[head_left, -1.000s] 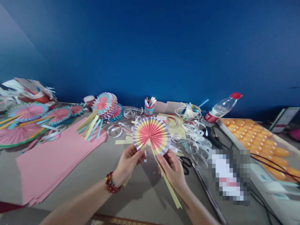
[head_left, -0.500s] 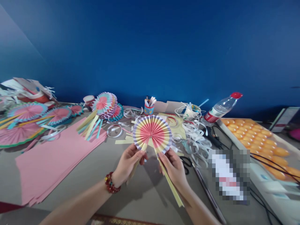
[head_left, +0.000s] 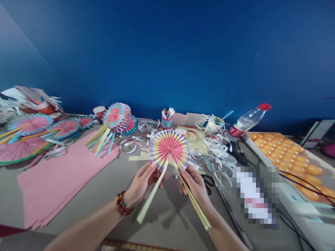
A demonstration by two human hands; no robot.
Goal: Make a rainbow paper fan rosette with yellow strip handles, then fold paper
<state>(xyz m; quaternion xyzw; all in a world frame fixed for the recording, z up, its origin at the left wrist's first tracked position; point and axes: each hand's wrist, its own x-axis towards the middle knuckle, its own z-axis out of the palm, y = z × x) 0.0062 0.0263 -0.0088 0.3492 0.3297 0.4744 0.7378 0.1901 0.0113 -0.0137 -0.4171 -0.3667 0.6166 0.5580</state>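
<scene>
A pleated paper fan [head_left: 169, 148], pink at its middle with yellow and lilac rings, is spread almost into a full circle above the table. My left hand [head_left: 145, 179] pinches its lower left edge, beside a long pale yellow strip handle [head_left: 151, 198] that hangs down to the left. At the lower right, my right hand [head_left: 193, 183] grips the fan's edge and the second yellow handle [head_left: 197, 207]. A narrow gap separates the two handles below the fan's centre. The fingertips under the paper are partly hidden.
Pink sheets [head_left: 62, 181] and finished fans [head_left: 115, 116] lie to the left. White paper curls [head_left: 220, 153], black-handled scissors [head_left: 208, 183] and a tilted bottle [head_left: 247, 122] are on the right. Behind the fan stands a pen cup [head_left: 166, 122].
The left handle has come out from under my left hand and now hangs in front, free of the palm. The fan has tilted slightly; my right hand stays nearly in place.
</scene>
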